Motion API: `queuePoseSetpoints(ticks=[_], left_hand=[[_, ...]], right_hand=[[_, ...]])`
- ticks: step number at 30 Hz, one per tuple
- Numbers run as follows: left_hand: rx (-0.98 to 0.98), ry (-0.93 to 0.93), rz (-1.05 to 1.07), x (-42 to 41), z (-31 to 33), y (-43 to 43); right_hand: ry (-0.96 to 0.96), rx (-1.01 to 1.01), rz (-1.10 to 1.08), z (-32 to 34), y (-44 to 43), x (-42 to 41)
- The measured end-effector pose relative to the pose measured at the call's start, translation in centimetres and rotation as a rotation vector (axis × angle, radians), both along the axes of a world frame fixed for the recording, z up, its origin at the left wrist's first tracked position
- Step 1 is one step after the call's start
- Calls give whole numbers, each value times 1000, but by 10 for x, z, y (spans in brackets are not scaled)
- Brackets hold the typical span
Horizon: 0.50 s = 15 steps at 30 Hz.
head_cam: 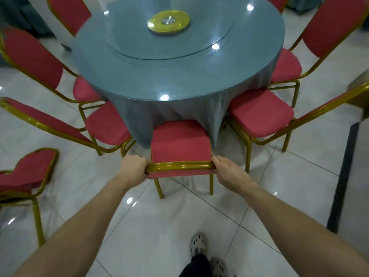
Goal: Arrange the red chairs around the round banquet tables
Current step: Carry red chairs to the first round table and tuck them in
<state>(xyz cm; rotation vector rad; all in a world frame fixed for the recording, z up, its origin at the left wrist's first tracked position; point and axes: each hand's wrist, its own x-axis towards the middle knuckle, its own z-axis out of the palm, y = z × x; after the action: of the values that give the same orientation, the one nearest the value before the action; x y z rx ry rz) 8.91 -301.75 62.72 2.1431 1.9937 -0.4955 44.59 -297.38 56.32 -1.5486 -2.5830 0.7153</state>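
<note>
Stretching two bare forearms (83, 222) forward above grey perforated clogs (197, 243) and glossy white floor tiles (159, 222). Gripping, with left hand (133, 168) and right hand (229, 172) curling round opposite ends of its gold top rail (180, 166), a red padded chair with gold metal frame (180, 142). Standing at the near edge of a round banquet table (129, 76), seat front meeting the draped grey-blue tablecloth (139, 118). Sitting between two matching red chairs, left neighbour (107, 126) and right neighbour (259, 114), with more ringing the table. Showing a glass turntable (139, 43) with gold hub (168, 22) on top, and another red chair (26, 170) well apart at lower left.
</note>
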Motion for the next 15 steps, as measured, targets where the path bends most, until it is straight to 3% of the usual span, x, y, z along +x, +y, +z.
queuePoseSetpoints(ticks=[6, 13, 15], left_hand=[[4, -20, -57, 35, 4, -19], [95, 15, -47, 45, 3, 11], [145, -8, -27, 45, 3, 22]], right_hand=[[26, -10, -65, 7, -27, 32], [97, -7, -174, 15, -4, 32], [42, -7, -222, 20, 3, 24]])
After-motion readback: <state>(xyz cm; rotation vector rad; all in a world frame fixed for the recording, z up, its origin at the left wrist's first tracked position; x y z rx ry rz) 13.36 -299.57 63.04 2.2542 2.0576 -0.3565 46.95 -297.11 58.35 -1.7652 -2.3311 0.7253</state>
